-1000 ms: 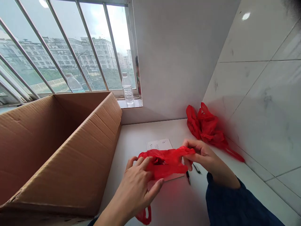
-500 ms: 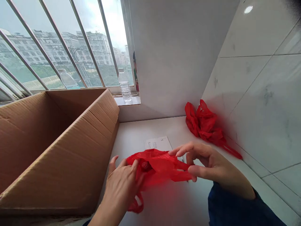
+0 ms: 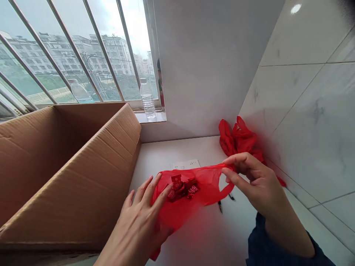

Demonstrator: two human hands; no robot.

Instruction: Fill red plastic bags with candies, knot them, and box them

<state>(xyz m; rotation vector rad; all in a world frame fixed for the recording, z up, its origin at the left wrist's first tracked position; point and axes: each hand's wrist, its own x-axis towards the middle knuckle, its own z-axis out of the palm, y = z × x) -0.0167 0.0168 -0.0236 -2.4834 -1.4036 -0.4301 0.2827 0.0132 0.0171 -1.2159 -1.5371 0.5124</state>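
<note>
A thin red plastic bag [image 3: 210, 184] is stretched out low above the white surface. Through it, or in its opening, several dark red wrapped candies [image 3: 181, 189] lie bunched together. My right hand [image 3: 255, 184] pinches the bag's handle corner at the right between thumb and fingertips. On the bag's left side rests my left hand [image 3: 141, 214], fingers spread and straight, the fingertips beside the candies. Its thumb is partly lost against the red film.
A large open cardboard box [image 3: 80, 177] stands at the left. Another crumpled red bag [image 3: 241, 138] lies against the tiled wall. A printed card [image 3: 186, 164] and black pen-like items [image 3: 220, 207] are behind and beside the bag. A clear bottle [image 3: 148, 101] stands on the sill.
My right hand has moved up and right, pulling the bag wider, and the candies now show. My left hand has spread its fingers over the bag.
</note>
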